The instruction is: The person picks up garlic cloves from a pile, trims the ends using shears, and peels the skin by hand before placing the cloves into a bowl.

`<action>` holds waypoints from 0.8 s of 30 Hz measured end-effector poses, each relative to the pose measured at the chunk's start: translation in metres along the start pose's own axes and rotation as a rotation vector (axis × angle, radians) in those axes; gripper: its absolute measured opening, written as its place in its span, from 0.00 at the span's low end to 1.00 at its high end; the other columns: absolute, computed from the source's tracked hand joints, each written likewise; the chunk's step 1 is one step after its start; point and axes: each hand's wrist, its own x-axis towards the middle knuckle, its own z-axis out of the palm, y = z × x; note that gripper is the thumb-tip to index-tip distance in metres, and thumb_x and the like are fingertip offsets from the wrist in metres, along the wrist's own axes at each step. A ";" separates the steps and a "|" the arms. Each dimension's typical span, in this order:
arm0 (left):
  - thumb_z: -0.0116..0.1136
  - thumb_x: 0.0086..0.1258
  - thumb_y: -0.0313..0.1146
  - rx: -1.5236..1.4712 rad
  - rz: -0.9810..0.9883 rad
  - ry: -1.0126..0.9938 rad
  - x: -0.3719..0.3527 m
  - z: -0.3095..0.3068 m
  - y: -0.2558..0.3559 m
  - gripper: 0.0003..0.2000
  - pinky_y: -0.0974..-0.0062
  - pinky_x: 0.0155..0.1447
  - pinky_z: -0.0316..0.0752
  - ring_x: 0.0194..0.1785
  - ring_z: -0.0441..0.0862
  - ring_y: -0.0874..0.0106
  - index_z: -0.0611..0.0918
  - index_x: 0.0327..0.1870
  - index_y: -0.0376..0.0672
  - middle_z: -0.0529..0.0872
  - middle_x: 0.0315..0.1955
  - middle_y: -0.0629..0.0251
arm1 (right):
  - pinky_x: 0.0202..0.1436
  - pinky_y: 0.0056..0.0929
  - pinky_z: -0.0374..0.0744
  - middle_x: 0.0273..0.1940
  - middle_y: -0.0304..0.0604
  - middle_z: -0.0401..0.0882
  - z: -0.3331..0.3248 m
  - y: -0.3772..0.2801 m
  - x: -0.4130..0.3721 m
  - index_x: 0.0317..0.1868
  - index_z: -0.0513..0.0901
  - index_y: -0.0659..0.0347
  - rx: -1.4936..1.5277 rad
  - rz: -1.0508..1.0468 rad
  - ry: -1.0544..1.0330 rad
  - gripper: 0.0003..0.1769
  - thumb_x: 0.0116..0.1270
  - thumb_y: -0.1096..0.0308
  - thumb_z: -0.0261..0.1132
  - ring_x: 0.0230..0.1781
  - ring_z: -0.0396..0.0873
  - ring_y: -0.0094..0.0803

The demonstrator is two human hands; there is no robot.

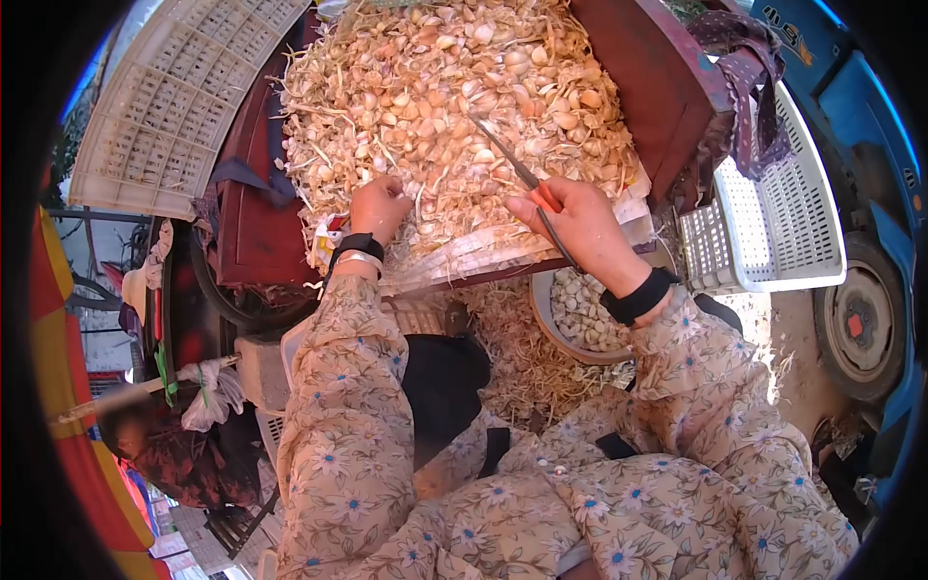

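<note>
A large heap of garlic cloves and bulbs with dry stalks [445, 106] fills a red-sided bed in front of me. My left hand [380, 209] rests at the heap's near left edge, fingers curled together; what they hold, if anything, is too small to name. My right hand [580, 228] is closed around a long metal tool with an orange-red part [519, 166], its pointed end reaching up and left over the garlic. Under the heap's near edge lies a whitish sheet [483, 253]. Below the bed, a round basin [543, 314] holds peeled-looking pale cloves.
A white crate [764, 222] stands at the right, near a blue vehicle's wheel [858, 324]. Another pale crate [164, 106] leans at the upper left. Dry stalks cover the ground below. At the lower left is another person [184, 459] in dark clothing.
</note>
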 end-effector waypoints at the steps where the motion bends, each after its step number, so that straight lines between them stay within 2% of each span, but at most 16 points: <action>1: 0.62 0.49 0.32 -0.179 -0.068 -0.029 -0.005 -0.004 -0.001 0.09 0.74 0.36 0.74 0.29 0.80 0.71 0.82 0.31 0.39 0.82 0.24 0.63 | 0.25 0.31 0.68 0.16 0.42 0.71 -0.001 -0.001 -0.001 0.23 0.76 0.64 -0.019 -0.010 0.007 0.26 0.57 0.45 0.66 0.18 0.70 0.32; 3: 0.61 0.51 0.28 -0.496 -0.158 0.001 -0.018 -0.009 -0.004 0.10 0.81 0.33 0.71 0.27 0.75 0.80 0.81 0.36 0.40 0.80 0.24 0.70 | 0.25 0.31 0.68 0.16 0.43 0.71 -0.003 -0.003 -0.003 0.23 0.76 0.64 -0.059 -0.031 0.011 0.26 0.57 0.45 0.66 0.19 0.71 0.33; 6: 0.60 0.53 0.24 -0.703 -0.316 -0.053 -0.038 -0.025 0.002 0.13 0.84 0.31 0.69 0.27 0.73 0.83 0.79 0.41 0.40 0.78 0.26 0.74 | 0.25 0.32 0.69 0.17 0.44 0.72 -0.001 -0.006 -0.005 0.23 0.77 0.64 -0.042 -0.020 0.005 0.27 0.57 0.45 0.66 0.19 0.72 0.35; 12: 0.59 0.57 0.21 -0.875 -0.361 -0.049 -0.065 -0.046 0.019 0.10 0.87 0.31 0.68 0.29 0.72 0.84 0.77 0.40 0.39 0.77 0.28 0.74 | 0.27 0.34 0.70 0.18 0.45 0.73 0.000 -0.005 -0.006 0.24 0.77 0.64 -0.049 -0.053 0.016 0.27 0.57 0.44 0.65 0.20 0.73 0.37; 15: 0.55 0.59 0.18 -1.048 -0.327 -0.095 -0.083 -0.054 0.020 0.12 0.82 0.31 0.74 0.30 0.75 0.81 0.75 0.43 0.39 0.76 0.33 0.70 | 0.27 0.34 0.70 0.18 0.46 0.73 -0.003 -0.010 -0.006 0.24 0.77 0.65 -0.084 -0.029 -0.021 0.27 0.57 0.44 0.65 0.21 0.73 0.38; 16: 0.54 0.59 0.16 -1.029 -0.287 -0.101 -0.089 -0.058 0.023 0.13 0.81 0.37 0.76 0.33 0.76 0.79 0.74 0.44 0.40 0.76 0.35 0.69 | 0.27 0.33 0.70 0.18 0.46 0.73 -0.002 -0.007 -0.006 0.24 0.77 0.65 -0.086 -0.027 -0.058 0.28 0.56 0.44 0.65 0.21 0.73 0.38; 19: 0.57 0.56 0.16 -1.135 -0.188 -0.037 -0.112 -0.062 0.046 0.12 0.84 0.38 0.73 0.33 0.75 0.81 0.75 0.41 0.39 0.77 0.33 0.70 | 0.26 0.33 0.70 0.18 0.46 0.73 0.010 -0.005 -0.012 0.25 0.77 0.66 -0.080 -0.050 -0.105 0.27 0.55 0.44 0.67 0.20 0.73 0.38; 23: 0.55 0.57 0.15 -1.292 -0.204 -0.091 -0.137 -0.069 0.074 0.13 0.79 0.42 0.76 0.37 0.77 0.78 0.73 0.42 0.38 0.77 0.35 0.68 | 0.24 0.26 0.70 0.20 0.40 0.77 0.030 -0.006 -0.023 0.27 0.80 0.65 0.202 0.102 -0.276 0.26 0.55 0.45 0.68 0.21 0.75 0.27; 24: 0.55 0.58 0.15 -1.295 -0.141 -0.105 -0.142 -0.067 0.079 0.12 0.79 0.42 0.76 0.38 0.77 0.78 0.73 0.42 0.38 0.76 0.36 0.67 | 0.23 0.19 0.71 0.23 0.36 0.79 0.034 -0.014 -0.030 0.33 0.80 0.64 0.421 0.212 -0.358 0.22 0.57 0.49 0.68 0.23 0.76 0.20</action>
